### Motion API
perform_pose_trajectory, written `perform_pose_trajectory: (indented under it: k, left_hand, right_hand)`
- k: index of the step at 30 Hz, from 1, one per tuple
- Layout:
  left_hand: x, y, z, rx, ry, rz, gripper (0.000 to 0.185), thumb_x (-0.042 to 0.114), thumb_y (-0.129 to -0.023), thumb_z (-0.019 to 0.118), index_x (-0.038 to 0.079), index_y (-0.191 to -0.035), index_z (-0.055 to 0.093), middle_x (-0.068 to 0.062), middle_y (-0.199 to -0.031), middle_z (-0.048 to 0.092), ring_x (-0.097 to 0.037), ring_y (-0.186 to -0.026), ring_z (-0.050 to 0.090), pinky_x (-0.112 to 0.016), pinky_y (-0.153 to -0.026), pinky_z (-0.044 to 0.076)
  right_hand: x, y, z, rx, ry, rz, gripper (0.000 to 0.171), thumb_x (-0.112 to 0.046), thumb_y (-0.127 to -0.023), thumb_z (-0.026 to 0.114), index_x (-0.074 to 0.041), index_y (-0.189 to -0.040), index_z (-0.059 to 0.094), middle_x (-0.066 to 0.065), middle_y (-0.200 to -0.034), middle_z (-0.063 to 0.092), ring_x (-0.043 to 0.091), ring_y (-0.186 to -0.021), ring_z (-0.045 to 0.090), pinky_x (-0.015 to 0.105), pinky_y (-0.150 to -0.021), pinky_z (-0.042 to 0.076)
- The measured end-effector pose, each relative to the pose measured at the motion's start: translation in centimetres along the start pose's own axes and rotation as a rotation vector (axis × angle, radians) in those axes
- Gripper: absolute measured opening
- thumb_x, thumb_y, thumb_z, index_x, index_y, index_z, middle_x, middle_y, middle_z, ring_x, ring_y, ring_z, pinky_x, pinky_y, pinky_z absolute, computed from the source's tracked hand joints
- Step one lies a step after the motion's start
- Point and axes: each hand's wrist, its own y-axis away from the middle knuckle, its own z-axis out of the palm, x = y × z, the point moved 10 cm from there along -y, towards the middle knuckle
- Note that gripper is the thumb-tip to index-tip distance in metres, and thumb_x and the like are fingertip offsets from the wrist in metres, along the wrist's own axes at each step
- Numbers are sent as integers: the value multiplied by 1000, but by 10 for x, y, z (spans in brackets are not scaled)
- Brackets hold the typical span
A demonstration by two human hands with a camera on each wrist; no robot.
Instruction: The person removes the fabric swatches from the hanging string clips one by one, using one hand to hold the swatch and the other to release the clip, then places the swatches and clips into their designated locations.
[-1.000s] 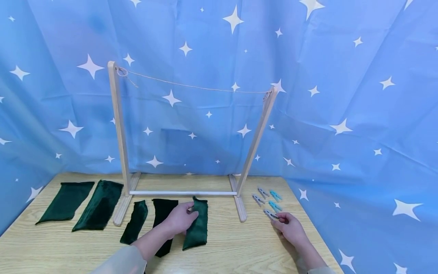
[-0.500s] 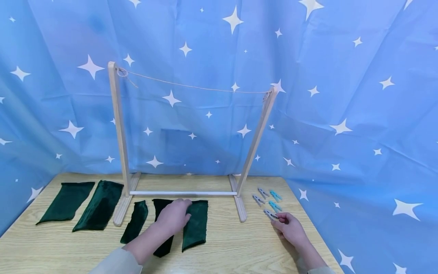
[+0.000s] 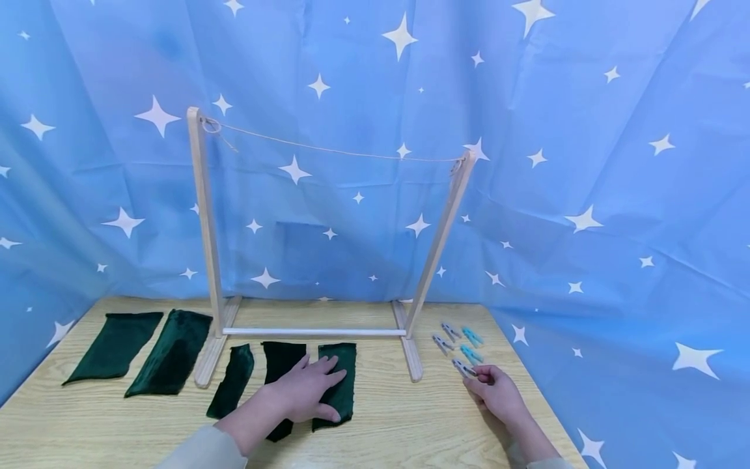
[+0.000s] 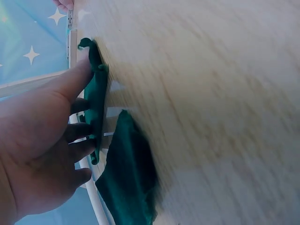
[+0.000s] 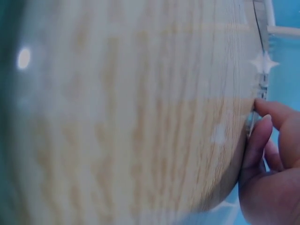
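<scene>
Our left hand [image 3: 307,389] lies flat with fingers spread on the rightmost green cloth strip [image 3: 338,384], and our right hand [image 3: 498,391] pinches the nearest grey clothespin [image 3: 463,368]. Just past both hands, the string [image 3: 334,151] on the wooden rack [image 3: 202,221] is bare, so we'd say nothing's hung yet, all five strips left.

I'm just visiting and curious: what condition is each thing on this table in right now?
Left hand: flat, pressing on a cloth.
Pressed cloth: lying flat.
Other four cloths: lying loose on the table.
Right hand: pinching a peg.
Pinched peg: on the table.
Other pegs: lying free.
String: bare, stretched across the rack.
</scene>
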Motion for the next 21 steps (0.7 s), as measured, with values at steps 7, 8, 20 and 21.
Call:
perform_pose_trajectory:
  k: [7,8,20,21]
  left_hand:
    - [2,-2,-1,0,5,-9,81,53,-100,76,18,-167,48,-12,-179,37,-32,-167,33,-62,-136,22]
    - [1,-2,-1,0,8,-11,81,53,-100,76,18,-168,48,-12,-179,37,-32,-168,32,-62,-136,22]
    - [-2,5,-18,86,207,30,73,48,-110,64,10,-169,43,-17,-180,31,-38,-169,28,-68,-136,17]
    - [-2,9,-24,114,223,44,72,48,-111,62,10,-169,43,-16,-180,31,-38,-168,28,-68,-136,17]
  right_hand:
    - [2,-3,-1,-6,-11,-3,52,-25,-106,75,7,-142,56,10,-117,57,17,-84,58,28,-62,54]
    - [2,-3,-1,-8,-11,-1,52,-26,-106,75,6,-143,56,10,-117,57,17,-84,57,28,-62,54]
    - [4,-1,-2,-25,-37,16,59,-28,-105,77,6,-146,54,13,-121,56,18,-86,58,29,-63,54]
    - [4,1,-4,-18,-30,18,60,-30,-105,77,6,-147,54,14,-123,56,18,-88,59,29,-64,56]
